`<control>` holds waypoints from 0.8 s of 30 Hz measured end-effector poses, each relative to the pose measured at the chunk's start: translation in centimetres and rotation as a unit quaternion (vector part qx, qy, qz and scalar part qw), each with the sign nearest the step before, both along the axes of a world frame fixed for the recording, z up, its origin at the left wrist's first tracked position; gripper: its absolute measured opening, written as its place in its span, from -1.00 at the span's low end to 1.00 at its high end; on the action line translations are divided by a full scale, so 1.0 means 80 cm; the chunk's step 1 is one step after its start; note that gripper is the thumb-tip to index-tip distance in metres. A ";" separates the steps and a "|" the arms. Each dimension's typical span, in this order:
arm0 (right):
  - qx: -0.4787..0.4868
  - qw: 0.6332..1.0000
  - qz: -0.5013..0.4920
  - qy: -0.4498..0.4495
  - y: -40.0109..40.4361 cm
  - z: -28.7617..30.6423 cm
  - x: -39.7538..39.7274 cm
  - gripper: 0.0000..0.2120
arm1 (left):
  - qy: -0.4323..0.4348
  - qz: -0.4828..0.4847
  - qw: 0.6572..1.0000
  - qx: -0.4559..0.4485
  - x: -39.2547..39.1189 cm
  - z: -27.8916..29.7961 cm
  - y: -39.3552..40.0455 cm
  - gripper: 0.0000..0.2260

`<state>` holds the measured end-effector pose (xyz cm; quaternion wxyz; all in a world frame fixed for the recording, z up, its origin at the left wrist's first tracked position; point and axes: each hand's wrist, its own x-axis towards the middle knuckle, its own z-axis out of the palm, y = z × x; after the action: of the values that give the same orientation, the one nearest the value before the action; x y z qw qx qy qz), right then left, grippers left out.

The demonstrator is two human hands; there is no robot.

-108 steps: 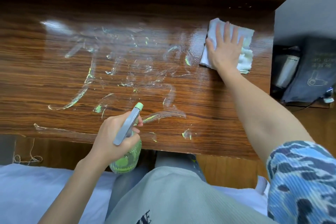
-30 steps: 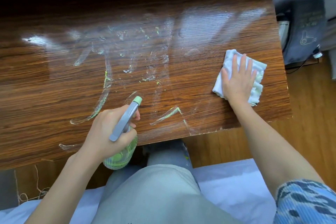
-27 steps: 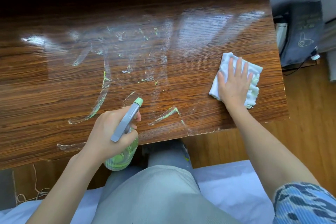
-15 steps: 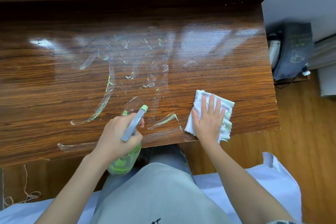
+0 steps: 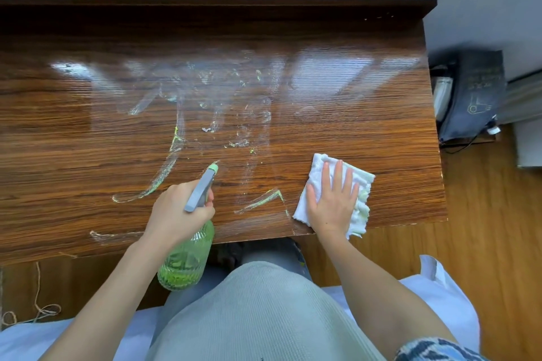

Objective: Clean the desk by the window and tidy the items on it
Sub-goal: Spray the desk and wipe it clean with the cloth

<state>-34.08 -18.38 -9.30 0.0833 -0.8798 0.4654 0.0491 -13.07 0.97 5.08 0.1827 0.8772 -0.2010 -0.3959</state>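
Observation:
The glossy brown wooden desk (image 5: 88, 155) fills the view, with wet greenish-white streaks of cleaner (image 5: 173, 155) across its middle. My left hand (image 5: 179, 211) grips a green spray bottle (image 5: 187, 261) with a grey trigger head, held at the desk's front edge, nozzle pointing over the top. My right hand (image 5: 331, 202) lies flat, fingers spread, pressing a folded white cloth (image 5: 319, 164) onto the desk near its front right edge. The cloth's right side carries a green stain.
A dark bag (image 5: 472, 94) with a white item beside it sits on the floor right of the desk. A raised back ledge (image 5: 205, 6) runs along the wall. Wooden floor (image 5: 484, 228) lies to the right, white bedding (image 5: 440, 302) by my legs.
My right hand slid the cloth from the far right corner down to the front edge, then leftward along it, and now slightly back to the right. The left hand kept the bottle in place.

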 end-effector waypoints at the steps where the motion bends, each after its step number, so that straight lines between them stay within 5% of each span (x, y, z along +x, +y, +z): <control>1: 0.001 1.000 0.000 0.002 0.000 0.000 0.000 -0.42 | -0.002 0.001 1.000 -0.001 0.001 0.002 0.000 -0.86; 14: 0.000 1.000 -0.004 0.017 0.000 -0.001 0.002 -0.41 | -0.030 0.135 0.990 -0.011 0.032 0.007 -0.011 -0.90; 24: -0.008 1.000 0.000 0.014 0.001 -0.001 0.001 -0.41 | -0.057 0.056 0.997 -0.017 0.025 0.007 -0.009 -0.87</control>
<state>-33.97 -18.34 -9.39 0.0697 -0.8795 0.4671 0.0577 -11.07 0.27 5.61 0.2077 0.9050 -0.1680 -0.3312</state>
